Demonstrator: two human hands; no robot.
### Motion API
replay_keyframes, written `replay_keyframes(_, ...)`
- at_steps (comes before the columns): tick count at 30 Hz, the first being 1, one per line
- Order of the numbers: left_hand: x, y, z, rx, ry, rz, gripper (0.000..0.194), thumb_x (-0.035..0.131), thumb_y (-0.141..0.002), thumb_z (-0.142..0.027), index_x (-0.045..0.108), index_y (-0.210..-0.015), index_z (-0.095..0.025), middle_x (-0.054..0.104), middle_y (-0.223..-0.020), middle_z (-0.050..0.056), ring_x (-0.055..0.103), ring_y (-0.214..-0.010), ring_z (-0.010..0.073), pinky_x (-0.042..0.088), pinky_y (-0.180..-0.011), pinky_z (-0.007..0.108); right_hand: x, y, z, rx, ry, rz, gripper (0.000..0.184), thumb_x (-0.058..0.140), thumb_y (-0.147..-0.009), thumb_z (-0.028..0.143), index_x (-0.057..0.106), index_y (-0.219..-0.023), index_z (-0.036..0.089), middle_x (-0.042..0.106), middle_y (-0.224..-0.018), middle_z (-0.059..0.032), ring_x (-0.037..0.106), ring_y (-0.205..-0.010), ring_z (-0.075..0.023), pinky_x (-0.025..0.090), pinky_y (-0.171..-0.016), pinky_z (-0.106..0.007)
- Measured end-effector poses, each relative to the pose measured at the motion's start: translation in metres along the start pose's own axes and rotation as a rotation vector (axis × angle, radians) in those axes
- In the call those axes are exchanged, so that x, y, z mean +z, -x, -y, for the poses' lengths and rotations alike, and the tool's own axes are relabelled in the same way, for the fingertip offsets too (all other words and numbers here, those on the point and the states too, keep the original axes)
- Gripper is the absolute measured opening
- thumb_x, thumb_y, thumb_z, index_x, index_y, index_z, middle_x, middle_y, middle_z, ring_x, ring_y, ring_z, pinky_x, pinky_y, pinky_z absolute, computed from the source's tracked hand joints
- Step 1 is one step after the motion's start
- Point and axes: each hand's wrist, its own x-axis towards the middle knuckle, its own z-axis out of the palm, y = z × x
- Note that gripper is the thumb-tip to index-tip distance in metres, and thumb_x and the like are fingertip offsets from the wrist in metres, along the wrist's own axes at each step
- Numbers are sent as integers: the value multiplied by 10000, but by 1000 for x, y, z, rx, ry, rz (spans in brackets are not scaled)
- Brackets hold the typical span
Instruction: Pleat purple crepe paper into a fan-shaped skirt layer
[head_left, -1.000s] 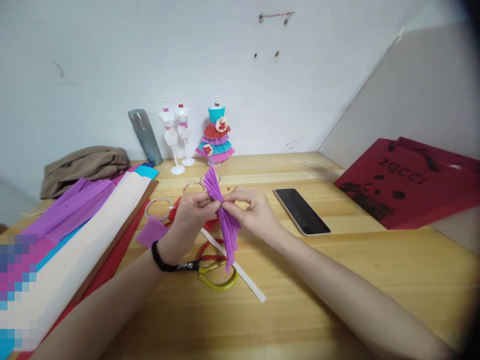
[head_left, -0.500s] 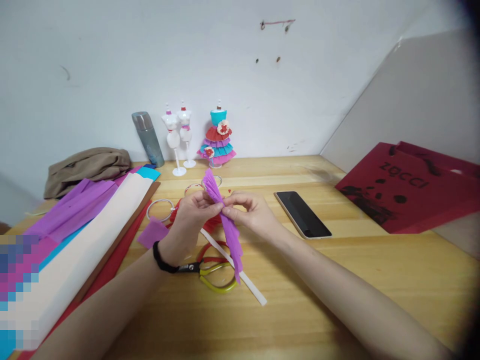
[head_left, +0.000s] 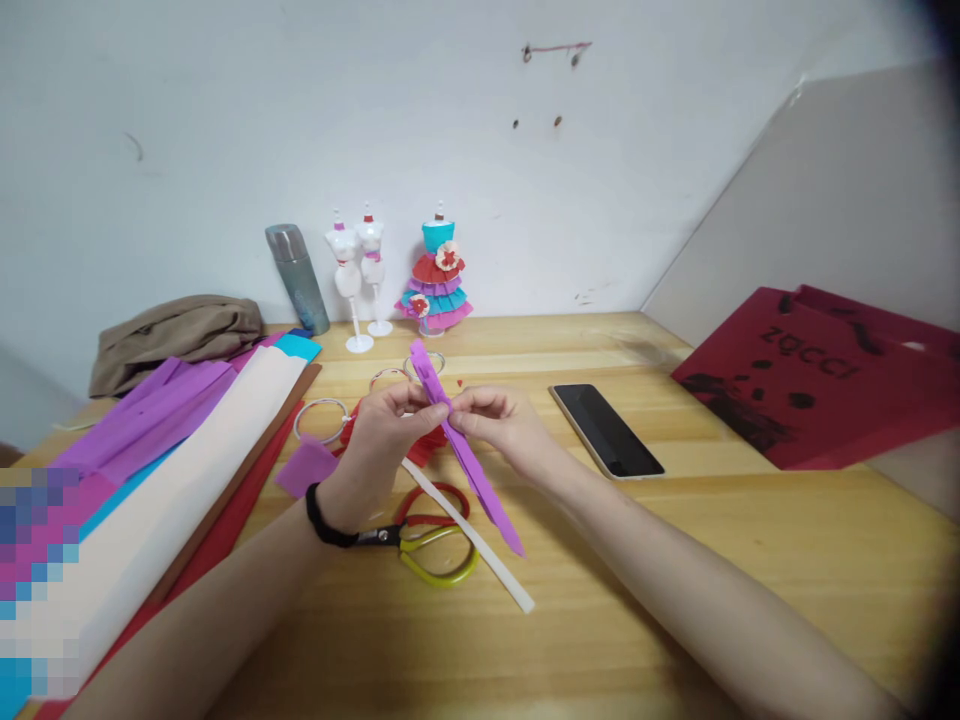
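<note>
Both hands pinch a purple crepe paper strip above the middle of the table. My left hand grips it from the left, thumb and fingers closed near its upper part. Right beside it, my right hand is closed on the same strip with thumb and fingertips. The strip's pleated upper end points away from me, and its long tail slants down to the right. Below lie scissors with a red and a yellow handle, crossed by a narrow white strip. A purple paper piece lies left of my left wrist.
Coloured crepe paper sheets cover the left side. Behind stand a flask, two white mini mannequins and one in a ruffled paper dress. On the right are a phone and a red paper bag.
The purple strip has turned between my fingers and now shows a narrower edge. Its lower tail has swung to the right. My hands stay almost in place.
</note>
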Motion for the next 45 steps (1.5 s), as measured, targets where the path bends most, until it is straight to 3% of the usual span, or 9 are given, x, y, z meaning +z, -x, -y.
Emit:
replay_keyframes(9,-2,0,-1,-23,-8,-77,131,764,-633,-244,673,-664,-155,647,-631,12,559,-579,117,449,-573,243,3,0,-2,13,156,59,155,713,-649,329,652,-644,186,616,-560,25,530,-510,-106,436,-539,-249)
replay_keyframes(12,-1,0,-1,-25,26,-53,161,778,-622,-251,671,-694,-154,649,-653,11,565,-594,114,453,-587,237,3,0,-4,-10,195,36,164,686,-689,335,648,-650,180,621,-563,18,531,-499,-107,442,-530,-249)
replay_keyframes(16,-2,-3,2,-16,24,18,227,811,-582,-259,676,-732,-156,661,-705,18,590,-669,139,475,-654,261,3,1,-5,-167,374,-41,180,661,-750,337,667,-669,176,665,-627,-13,586,-570,-138,457,-571,-265)
replay_keyframes(22,-6,-6,6,-36,-10,40,218,794,-600,-251,668,-742,-143,671,-730,34,593,-697,160,478,-723,315,1,4,-6,-455,771,-137,155,606,-826,196,720,-720,189,700,-696,-51,642,-667,-183,464,-633,-294)
replay_keyframes(30,-7,-9,8,-7,9,92,201,782,-611,-245,627,-668,-131,614,-637,5,545,-609,125,452,-622,268,2,6,-8,-615,893,-201,138,630,-832,174,730,-737,184,687,-679,-48,631,-652,-168,463,-612,-270)
replay_keyframes(38,-10,-11,9,16,-18,48,205,794,-580,-242,629,-630,-132,599,-588,-17,512,-549,92,410,-552,229,3,6,-7,-592,852,-190,136,618,-835,176,723,-748,184,677,-677,-42,622,-652,-167,457,-611,-274)
replay_keyframes(45,-12,-12,12,-4,30,97,221,807,-597,-251,684,-731,-126,672,-715,26,588,-659,133,472,-670,267,3,6,-6,-435,695,-173,116,621,-802,221,722,-749,198,689,-696,-40,628,-687,-183,451,-649,-300)
